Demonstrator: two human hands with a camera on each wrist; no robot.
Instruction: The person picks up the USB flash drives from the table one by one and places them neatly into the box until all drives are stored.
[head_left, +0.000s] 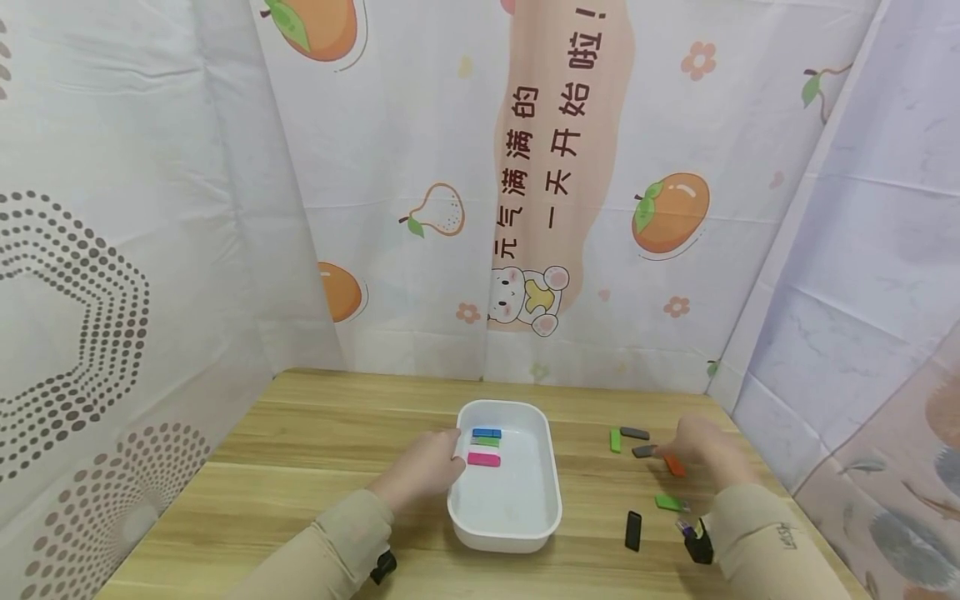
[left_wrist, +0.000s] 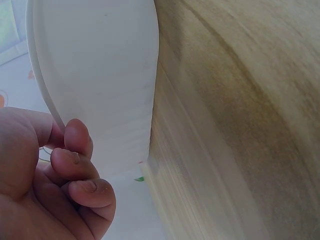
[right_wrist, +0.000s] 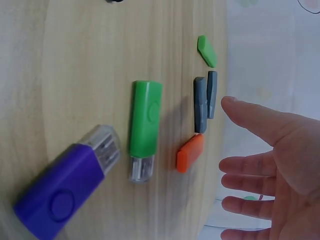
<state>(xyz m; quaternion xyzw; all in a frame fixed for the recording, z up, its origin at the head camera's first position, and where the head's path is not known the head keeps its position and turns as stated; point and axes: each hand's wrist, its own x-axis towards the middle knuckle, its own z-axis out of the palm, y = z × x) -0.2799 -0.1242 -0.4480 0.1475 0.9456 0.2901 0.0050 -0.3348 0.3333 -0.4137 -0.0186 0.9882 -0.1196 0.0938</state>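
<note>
My left hand [head_left: 423, 467] pinches the left rim of a white plastic tub [head_left: 506, 542]; the left wrist view shows its fingers curled at the rim. Inside the tub lie a blue USB stick [head_left: 487, 433], a green one [head_left: 488, 442] and a pink one [head_left: 483, 460]. My right hand [right_wrist: 285, 165] hovers with spread fingers above an orange USB stick [right_wrist: 190, 152] and two dark grey sticks [right_wrist: 200, 105], holding nothing. Nearer the wrist lie a green USB stick [right_wrist: 146, 120] and a purple one [right_wrist: 62, 197].
Another green stick [head_left: 615, 440] lies left of the grey ones, and a black stick [head_left: 633, 531] lies between the tub and my right forearm. Printed curtains [head_left: 420, 292] enclose the wooden table [head_left: 330, 417] at the back and sides.
</note>
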